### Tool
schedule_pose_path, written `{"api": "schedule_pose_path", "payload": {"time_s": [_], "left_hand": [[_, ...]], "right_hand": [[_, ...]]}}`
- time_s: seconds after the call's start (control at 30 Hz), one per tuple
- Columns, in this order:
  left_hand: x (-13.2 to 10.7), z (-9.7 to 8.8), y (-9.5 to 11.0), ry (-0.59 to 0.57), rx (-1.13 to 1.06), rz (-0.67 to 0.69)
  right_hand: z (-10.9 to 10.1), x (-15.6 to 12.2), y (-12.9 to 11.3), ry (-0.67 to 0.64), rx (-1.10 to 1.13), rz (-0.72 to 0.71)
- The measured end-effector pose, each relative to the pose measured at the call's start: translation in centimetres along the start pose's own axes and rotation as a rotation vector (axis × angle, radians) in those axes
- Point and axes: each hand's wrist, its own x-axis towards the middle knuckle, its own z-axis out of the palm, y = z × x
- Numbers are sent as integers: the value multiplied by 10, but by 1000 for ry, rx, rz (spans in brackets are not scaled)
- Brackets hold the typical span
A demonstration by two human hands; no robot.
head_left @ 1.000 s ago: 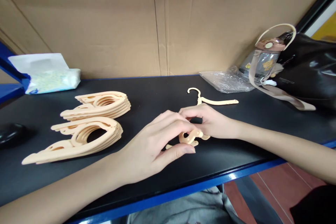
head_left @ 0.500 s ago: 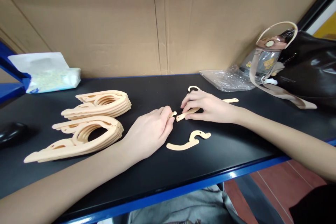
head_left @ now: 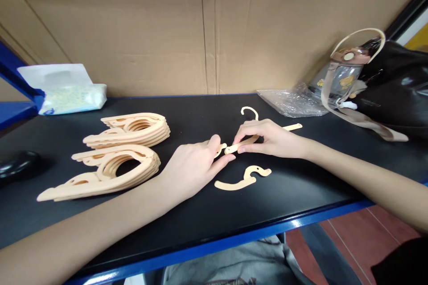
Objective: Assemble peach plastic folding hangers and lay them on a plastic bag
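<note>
Between the fingers of my left hand (head_left: pixel 194 164) is a small curved cream hanger piece (head_left: pixel 220 149), mostly hidden by the hand. My right hand (head_left: pixel 267 139) pinches a cream hanger part with a hook (head_left: pixel 250 110) standing at its far side. One end of that part pokes out left toward the small piece, very close to it; I cannot tell whether they touch. Its other arm (head_left: pixel 293 127) shows right of my wrist. Nearer me, a loose curved hanger arm (head_left: pixel 242 181) lies flat on the black table (head_left: pixel 207 227).
Two stacks of folded cream hangers, a back stack (head_left: pixel 143 130) and a front stack (head_left: pixel 133 169), stand left of my hands. A tissue pack (head_left: pixel 72 95), black mouse (head_left: pixel 18 163), clear plastic bag (head_left: pixel 290 103), strapped bottle (head_left: pixel 344 75) and black bag (head_left: pixel 397 93) surround the workspace.
My left thumb has stretched out toward the end of the right-hand hanger part, and more of the small piece shows. The hook shows more fully. The whole view has shifted slightly.
</note>
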Motion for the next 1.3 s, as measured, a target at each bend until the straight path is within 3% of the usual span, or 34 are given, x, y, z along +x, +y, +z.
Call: {"api": "schedule_pose_path", "payload": {"time_s": [0.5, 0.97, 1.3], "left_hand": [[2, 3, -5, -18, 143, 122], [1, 2, -2, -37, 317, 198], [-4, 5, -6, 104, 295, 302]], "right_hand": [[8, -1, -4, 49, 66, 21], [9, -2, -5, -5, 133, 51], [8, 1, -7, -22, 183, 76]]}}
